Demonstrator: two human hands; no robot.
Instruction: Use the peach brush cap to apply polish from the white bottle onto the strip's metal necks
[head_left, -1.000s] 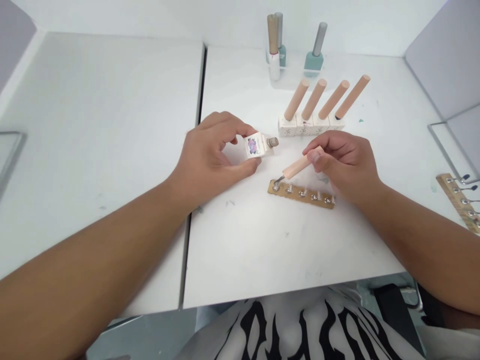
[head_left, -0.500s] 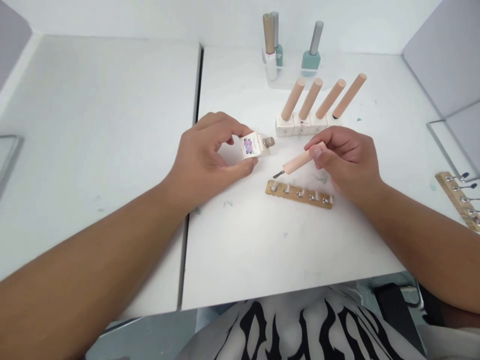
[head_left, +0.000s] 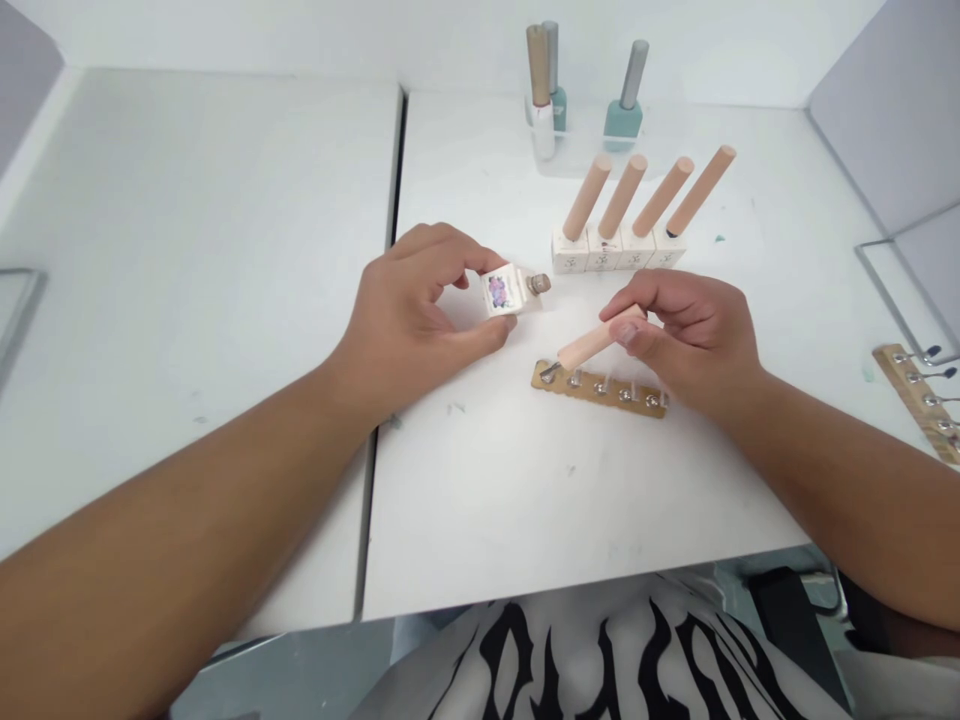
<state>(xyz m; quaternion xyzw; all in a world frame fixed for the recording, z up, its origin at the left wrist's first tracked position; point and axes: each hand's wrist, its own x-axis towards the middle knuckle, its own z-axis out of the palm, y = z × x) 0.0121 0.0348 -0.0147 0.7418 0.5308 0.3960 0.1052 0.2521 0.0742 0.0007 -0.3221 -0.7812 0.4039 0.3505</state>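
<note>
My left hand (head_left: 427, 305) grips a small white nail polish bottle (head_left: 501, 290) between thumb and fingers. The bottle is uncapped and tilted, its neck pointing right, with a purple flower print on its side. Pinched in my right hand (head_left: 686, 330) is a nail polish brush (head_left: 596, 343) with a pink cap as its handle. Its dark bristles are at the leftmost clear nail tip on a wooden strip (head_left: 611, 392); whether they touch it I cannot tell. Several clear tips stand on metal mounts along this strip.
Several white bottles (head_left: 616, 250) with pink caps stand in a row behind my right hand. Farther back, a clear tray (head_left: 581, 165) holds teal bottles (head_left: 622, 122) and a white one. Another wooden strip (head_left: 911, 400) with dark-painted tips lies at the right. A gap (head_left: 400, 160) splits the tabletop.
My right hand has moved slightly down and left, bringing the brush from above the strip to its leftmost nail tip. My left hand and the bottle stay in place.
</note>
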